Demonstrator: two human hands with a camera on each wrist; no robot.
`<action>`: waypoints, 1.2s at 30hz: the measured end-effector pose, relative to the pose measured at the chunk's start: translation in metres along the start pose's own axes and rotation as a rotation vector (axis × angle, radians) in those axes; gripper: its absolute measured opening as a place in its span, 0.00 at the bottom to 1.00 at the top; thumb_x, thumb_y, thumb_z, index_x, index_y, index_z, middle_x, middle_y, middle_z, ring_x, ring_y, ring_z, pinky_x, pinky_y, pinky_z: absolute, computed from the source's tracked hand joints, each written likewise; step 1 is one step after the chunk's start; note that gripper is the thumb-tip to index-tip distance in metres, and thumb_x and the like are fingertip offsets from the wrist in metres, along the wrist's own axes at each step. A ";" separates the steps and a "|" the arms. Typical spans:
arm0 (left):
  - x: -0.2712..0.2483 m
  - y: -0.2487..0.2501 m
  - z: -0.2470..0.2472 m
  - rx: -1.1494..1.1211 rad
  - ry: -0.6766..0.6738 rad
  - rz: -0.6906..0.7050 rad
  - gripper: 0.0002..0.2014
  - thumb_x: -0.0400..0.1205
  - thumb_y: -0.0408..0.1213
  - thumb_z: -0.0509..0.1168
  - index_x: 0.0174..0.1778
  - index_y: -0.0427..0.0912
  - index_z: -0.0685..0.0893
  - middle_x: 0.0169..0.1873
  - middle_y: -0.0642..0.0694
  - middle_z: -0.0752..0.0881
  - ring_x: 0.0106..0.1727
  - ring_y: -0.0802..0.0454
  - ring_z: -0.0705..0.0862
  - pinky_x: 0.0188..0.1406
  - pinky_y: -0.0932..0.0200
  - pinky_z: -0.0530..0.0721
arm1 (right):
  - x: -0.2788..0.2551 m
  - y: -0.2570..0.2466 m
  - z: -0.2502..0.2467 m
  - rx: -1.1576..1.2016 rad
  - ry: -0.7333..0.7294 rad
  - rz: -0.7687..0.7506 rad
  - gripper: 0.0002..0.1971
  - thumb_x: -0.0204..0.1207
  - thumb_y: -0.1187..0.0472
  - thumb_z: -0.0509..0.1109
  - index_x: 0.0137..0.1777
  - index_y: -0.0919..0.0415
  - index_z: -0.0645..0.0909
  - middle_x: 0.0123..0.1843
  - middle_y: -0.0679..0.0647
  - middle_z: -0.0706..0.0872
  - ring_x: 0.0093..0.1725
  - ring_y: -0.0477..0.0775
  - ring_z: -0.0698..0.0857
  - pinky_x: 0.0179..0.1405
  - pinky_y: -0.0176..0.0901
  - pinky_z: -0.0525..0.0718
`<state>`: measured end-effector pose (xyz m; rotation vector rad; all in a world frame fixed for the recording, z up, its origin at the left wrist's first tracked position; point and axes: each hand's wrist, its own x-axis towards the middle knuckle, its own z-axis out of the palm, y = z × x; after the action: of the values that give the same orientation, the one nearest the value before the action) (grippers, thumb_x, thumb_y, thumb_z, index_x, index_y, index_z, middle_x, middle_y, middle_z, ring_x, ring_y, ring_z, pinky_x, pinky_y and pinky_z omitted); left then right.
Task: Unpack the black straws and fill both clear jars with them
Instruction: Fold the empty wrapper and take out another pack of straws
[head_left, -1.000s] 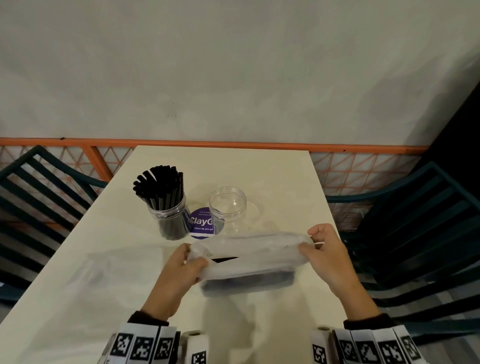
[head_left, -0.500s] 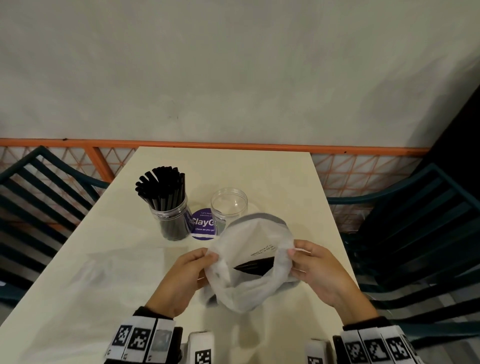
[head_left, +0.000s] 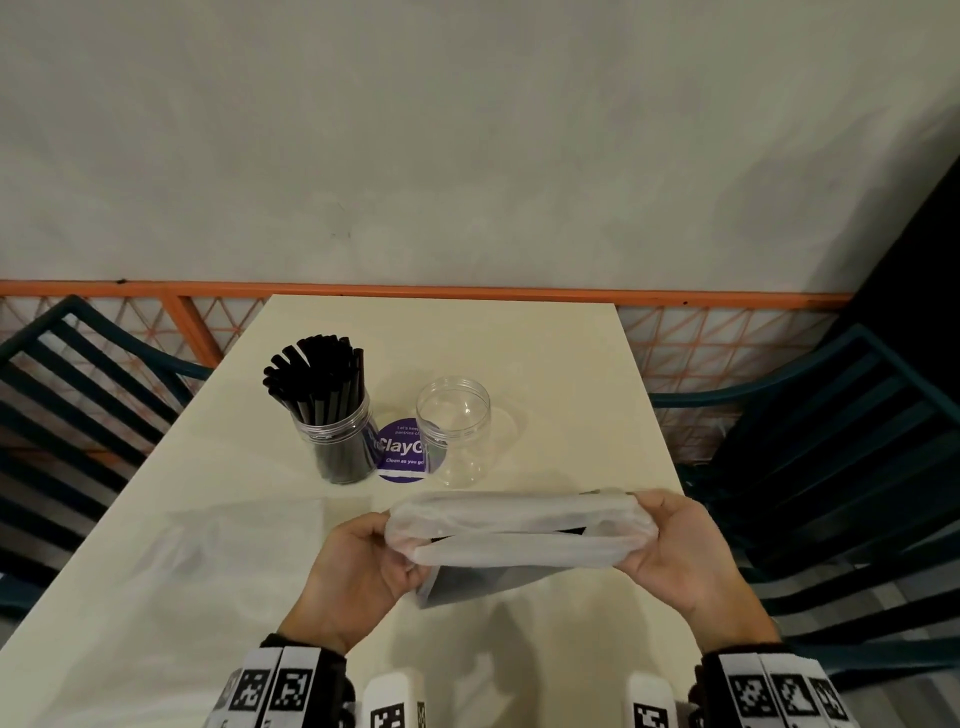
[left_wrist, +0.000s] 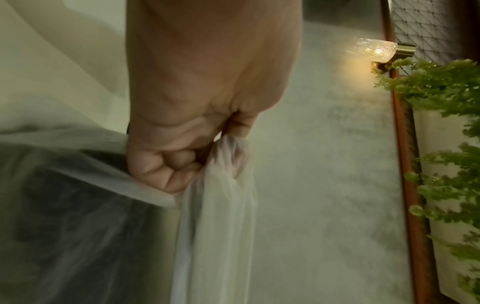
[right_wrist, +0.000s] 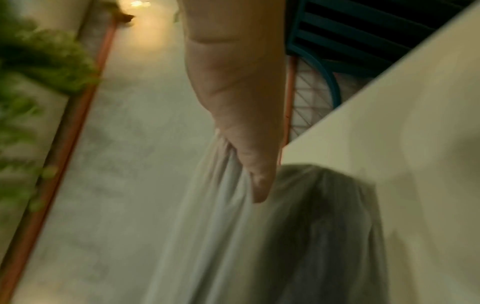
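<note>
2 hands on bag: your left hand and right hand pinch its ends, long axis 9-to-3, straws dark inside. Empty jar at 12, just beyond; filled jar at 11.

full jar: centre-left of frame, on table
empty jar: right of it
bag: below both jars
</note>
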<state>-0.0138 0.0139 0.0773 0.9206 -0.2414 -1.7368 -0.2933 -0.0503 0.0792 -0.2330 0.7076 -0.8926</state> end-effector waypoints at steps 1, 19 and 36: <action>-0.002 0.002 -0.001 -0.011 -0.021 0.017 0.08 0.67 0.34 0.64 0.34 0.38 0.88 0.41 0.40 0.88 0.46 0.45 0.84 0.46 0.50 0.81 | -0.004 0.000 0.004 -0.088 0.007 -0.046 0.11 0.54 0.68 0.74 0.38 0.66 0.83 0.37 0.60 0.84 0.34 0.58 0.86 0.31 0.49 0.85; -0.003 -0.005 -0.005 1.295 0.478 0.505 0.07 0.74 0.40 0.72 0.40 0.45 0.80 0.39 0.48 0.83 0.38 0.52 0.82 0.34 0.69 0.76 | -0.006 0.008 0.008 -1.182 0.509 -0.532 0.09 0.73 0.67 0.72 0.52 0.59 0.85 0.45 0.57 0.88 0.42 0.56 0.86 0.48 0.48 0.85; 0.004 0.002 -0.009 0.138 0.078 -0.017 0.12 0.74 0.33 0.62 0.40 0.31 0.88 0.41 0.37 0.89 0.39 0.47 0.90 0.37 0.56 0.89 | -0.009 0.006 0.002 -0.245 0.141 0.044 0.19 0.72 0.68 0.59 0.23 0.64 0.83 0.32 0.62 0.89 0.30 0.60 0.89 0.24 0.48 0.88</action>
<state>-0.0065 0.0119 0.0704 1.0919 -0.3057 -1.7124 -0.2919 -0.0396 0.0819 -0.3736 0.9509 -0.7852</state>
